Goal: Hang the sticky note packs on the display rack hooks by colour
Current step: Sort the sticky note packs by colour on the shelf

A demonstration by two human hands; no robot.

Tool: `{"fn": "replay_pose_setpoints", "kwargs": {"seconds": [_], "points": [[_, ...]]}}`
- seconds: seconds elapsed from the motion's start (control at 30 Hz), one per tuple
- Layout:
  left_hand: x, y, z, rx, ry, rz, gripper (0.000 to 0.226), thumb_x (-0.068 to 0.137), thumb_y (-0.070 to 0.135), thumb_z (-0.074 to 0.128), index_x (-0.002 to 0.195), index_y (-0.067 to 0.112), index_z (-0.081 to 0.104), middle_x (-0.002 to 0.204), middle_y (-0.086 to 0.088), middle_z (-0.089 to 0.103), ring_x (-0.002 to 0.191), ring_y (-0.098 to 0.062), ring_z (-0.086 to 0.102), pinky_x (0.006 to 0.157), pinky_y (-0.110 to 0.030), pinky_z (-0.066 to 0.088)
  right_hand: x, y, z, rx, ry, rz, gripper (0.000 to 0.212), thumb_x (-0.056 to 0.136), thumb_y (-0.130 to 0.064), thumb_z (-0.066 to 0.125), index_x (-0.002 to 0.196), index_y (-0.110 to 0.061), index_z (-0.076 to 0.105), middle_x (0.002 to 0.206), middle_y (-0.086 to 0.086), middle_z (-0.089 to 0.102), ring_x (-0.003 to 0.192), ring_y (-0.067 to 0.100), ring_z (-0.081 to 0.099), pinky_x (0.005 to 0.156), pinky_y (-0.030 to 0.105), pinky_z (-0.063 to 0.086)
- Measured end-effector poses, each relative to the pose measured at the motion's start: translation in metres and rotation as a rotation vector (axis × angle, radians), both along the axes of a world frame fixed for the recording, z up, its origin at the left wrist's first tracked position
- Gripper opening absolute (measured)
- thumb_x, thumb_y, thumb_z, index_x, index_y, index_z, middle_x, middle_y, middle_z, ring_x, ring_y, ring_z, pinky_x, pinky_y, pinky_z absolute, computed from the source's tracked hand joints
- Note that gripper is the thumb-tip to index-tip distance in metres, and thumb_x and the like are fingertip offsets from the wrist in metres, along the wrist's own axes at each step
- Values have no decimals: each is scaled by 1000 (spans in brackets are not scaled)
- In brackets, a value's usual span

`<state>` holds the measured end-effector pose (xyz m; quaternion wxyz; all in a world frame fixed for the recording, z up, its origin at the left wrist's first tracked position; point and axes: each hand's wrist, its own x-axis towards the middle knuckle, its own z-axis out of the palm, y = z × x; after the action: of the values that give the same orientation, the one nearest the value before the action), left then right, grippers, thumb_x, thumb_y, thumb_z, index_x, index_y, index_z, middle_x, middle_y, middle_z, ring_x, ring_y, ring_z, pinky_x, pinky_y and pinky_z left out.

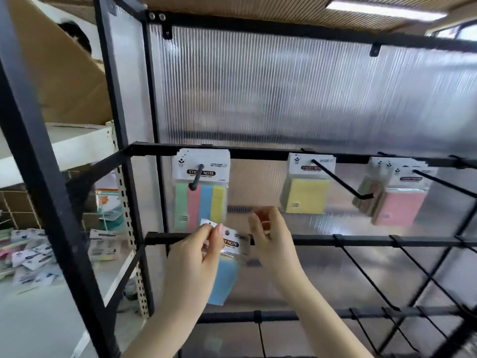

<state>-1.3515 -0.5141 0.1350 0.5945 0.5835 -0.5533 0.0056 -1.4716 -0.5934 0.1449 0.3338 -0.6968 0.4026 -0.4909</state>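
Left hand pinches the white header card of a blue sticky note pack, held in front of the display rack at its second crossbar. Right hand is just beside the pack's right edge, fingers loosely curled, holding nothing. Hanging on upper hooks: a multicolour pack, a yellow pack, a pink pack. Loose packs lie on the shelf at left

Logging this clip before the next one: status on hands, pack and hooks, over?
Left hand pinches blue pack by its header. Right hand loosely curled, holds nothing. Blue pack not yet hung. Multicolour, yellow, pink packs already on hooks.
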Motion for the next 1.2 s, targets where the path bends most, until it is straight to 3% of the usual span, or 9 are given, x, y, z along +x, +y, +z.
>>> {"fn": "replay_pose_setpoints", "kwargs": {"seconds": [0.13,0.27,0.4,0.5,0.6,0.73,0.87,1.07,1.2], "points": [[-39,-18,-3,13,116,-181,43,87,58,35,68,24,53,70,11,63,64,-10,60,62,-25,45,-45,11,-6,146,-40,114,21,98,-32,47,91,-14,56,80,-2,59,73,11,56,64,33,50],[-79,-30,-5,66,169,-299,51,93,62,36,70,19,52,65,2,58,63,-11,55,59,-19,39,-95,12,-7,181,80,114,14,94,-30,56,88,-17,54,77,-10,58,64,-4,52,59,18,45],[-122,-40,-5,147,184,-469,54,94,58,36,76,10,51,69,-16,53,61,-20,49,58,-29,38,-143,5,-8,199,4,47,13,91,-14,63,91,-3,57,76,-1,59,69,7,52,65,29,45],[-156,-49,-2,186,182,-524,35,90,45,42,80,13,54,67,-1,56,59,-3,50,57,-17,37,-180,1,-6,179,-87,27,8,90,-7,62,89,-1,56,76,1,61,69,8,56,65,25,46],[-193,-54,2,188,171,-533,21,89,41,47,90,21,56,81,7,65,72,-3,61,65,-15,42,-216,-4,-4,124,-110,17,15,91,-11,62,94,2,56,80,7,63,71,11,58,66,26,47],[-244,-59,7,179,187,-475,20,84,41,51,100,29,49,86,24,56,62,1,51,59,-10,40,-263,-9,-1,50,-157,20,8,93,-12,59,93,-4,57,78,13,66,69,20,60,68,35,50],[-295,-66,13,175,239,-451,25,88,32,58,111,32,48,104,8,61,73,-5,59,62,-9,42,-311,-10,2,-16,-211,15,4,94,-11,58,91,-9,58,83,12,67,76,26,64,73,37,54],[-362,-71,33,139,267,-494,9,85,19,66,85,17,57,70,5,62,64,-7,56,58,-12,40,-373,-13,15,-113,-226,-18,13,86,-24,56,85,-11,58,77,8,66,73,25,64,66,32,51],[-395,-68,51,101,317,-564,20,76,34,65,74,16,57,58,8,55,55,-2,49,52,-12,36,-403,-14,27,-142,-272,-3,12,90,-15,58,79,-15,57,68,6,65,61,19,58,58,25,46]]}}
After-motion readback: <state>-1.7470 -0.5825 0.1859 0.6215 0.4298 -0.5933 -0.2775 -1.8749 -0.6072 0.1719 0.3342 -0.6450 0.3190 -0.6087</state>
